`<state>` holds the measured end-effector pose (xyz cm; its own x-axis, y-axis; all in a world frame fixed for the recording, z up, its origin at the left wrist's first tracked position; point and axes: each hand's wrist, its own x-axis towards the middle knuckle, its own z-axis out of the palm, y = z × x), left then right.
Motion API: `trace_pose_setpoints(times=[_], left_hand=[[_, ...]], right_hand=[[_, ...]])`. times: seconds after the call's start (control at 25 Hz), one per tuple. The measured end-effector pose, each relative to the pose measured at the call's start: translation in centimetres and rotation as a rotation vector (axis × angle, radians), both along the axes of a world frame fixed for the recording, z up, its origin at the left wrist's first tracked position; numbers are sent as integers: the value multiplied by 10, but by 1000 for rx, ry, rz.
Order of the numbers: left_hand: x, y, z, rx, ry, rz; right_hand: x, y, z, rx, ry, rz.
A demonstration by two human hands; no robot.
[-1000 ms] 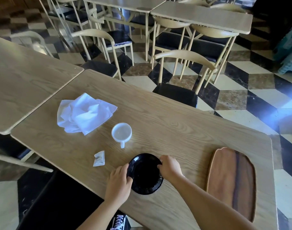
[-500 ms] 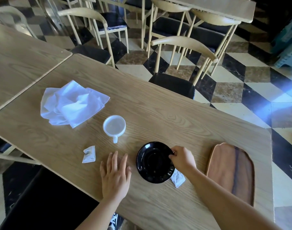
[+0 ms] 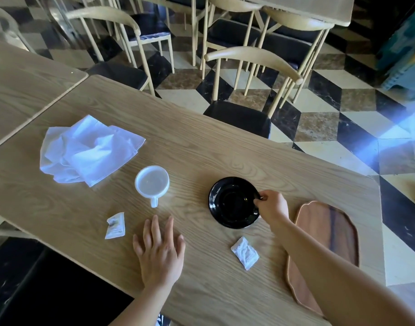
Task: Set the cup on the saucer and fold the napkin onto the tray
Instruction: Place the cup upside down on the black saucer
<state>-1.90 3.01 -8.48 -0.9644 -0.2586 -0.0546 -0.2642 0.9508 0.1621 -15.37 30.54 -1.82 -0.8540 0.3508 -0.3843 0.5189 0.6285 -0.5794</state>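
A black saucer [image 3: 230, 203] lies on the wooden table, and my right hand [image 3: 271, 205] pinches its right rim. To its left stands an empty white cup [image 3: 152, 183], upright, handle toward me. A crumpled white napkin [image 3: 86, 150] lies further left and back. The brown wooden tray [image 3: 329, 245] rests at the table's right end, partly covered by my right forearm. My left hand [image 3: 160, 250] lies flat on the table with fingers spread, near me and below the cup, holding nothing.
Two small white packets lie on the table, one [image 3: 115, 225] left of my left hand, one [image 3: 245, 252] below the saucer. A second table [image 3: 20, 83] adjoins at the left. Chairs [image 3: 251, 67] stand along the far side on a checkered floor.
My left hand let go of the saucer and now rests flat on the table. My right hand slid the saucer away to the right, uncovering a white packet.
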Motion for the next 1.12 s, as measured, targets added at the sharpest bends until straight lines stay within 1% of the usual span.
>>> trace_pose_setpoints(times=[0.16, 0.72, 1.12], left_hand=[[-1, 0, -2, -8, 39, -6], [0, 1, -4, -16, 54, 12], [-1, 1, -6, -21, 46, 21]], right_hand=[[-12, 13, 1, -6, 15, -55], [-32, 35, -3, 8, 56, -119], [-31, 42, -5, 36, 63, -110]])
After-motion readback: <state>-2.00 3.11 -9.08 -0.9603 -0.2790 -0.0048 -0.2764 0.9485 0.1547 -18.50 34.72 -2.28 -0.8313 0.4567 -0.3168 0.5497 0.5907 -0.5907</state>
